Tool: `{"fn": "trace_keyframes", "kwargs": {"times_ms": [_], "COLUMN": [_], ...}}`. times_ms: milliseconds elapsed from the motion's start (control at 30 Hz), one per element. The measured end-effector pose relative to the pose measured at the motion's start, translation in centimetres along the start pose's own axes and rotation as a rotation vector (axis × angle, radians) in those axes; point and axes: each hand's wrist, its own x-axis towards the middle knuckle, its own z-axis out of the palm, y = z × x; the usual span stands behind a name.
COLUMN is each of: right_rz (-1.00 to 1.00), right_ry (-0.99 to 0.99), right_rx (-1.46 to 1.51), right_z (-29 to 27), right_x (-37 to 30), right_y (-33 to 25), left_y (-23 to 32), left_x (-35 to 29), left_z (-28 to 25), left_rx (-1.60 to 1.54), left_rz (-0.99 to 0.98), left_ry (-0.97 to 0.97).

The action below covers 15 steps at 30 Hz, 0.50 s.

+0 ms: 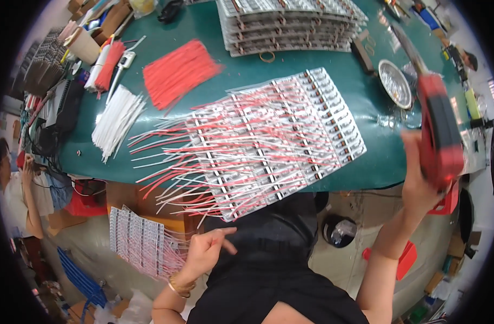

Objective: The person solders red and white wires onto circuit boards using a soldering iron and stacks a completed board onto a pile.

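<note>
My right hand (416, 175) is raised at the table's right edge and grips a red-and-black, pistol-shaped tool (440, 127) with a long metal nozzle. The tool is smeared by motion. My left hand (206, 252) holds nothing, its index finger stretched out and the others partly curled, just below the near edge of a grey panel (333, 113). That panel lies slantwise on the table, its rows of small parts crossed by red and white wires (174, 162) whose loose ends spread out to the left. Its near corner reaches over the table edge.
On the green table (204, 70) lie a bundle of red wires (179, 73) and one of white wires (116, 123). Behind them rises a stack of grey panels (290, 27). A metal bowl (394, 83) stands at right. Another wired panel (141, 240) sits low at left, near a seated person.
</note>
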Motion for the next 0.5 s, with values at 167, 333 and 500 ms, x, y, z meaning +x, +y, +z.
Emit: {"fn": "trace_keyframes", "kwargs": {"times_ms": [167, 333, 500], "right_rz": [-0.436, -0.344, -0.451], "right_ry": [0.029, -0.202, -0.2], "right_rx": [-0.148, -0.148, -0.124], "right_z": [9.1, 18.6, 18.0], "right_x": [13.3, 16.9, 15.5], "right_y": [1.1, 6.2, 9.8], "left_y": [-2.0, -3.5, 1.9], "left_x": [4.8, 7.9, 4.1], "left_z": [1.0, 2.7, 2.4], "left_rx": [-0.744, -0.625, -0.701], "left_rz": [0.17, 0.363, 0.327], "left_ry": [0.103, 0.001, 0.07]}}
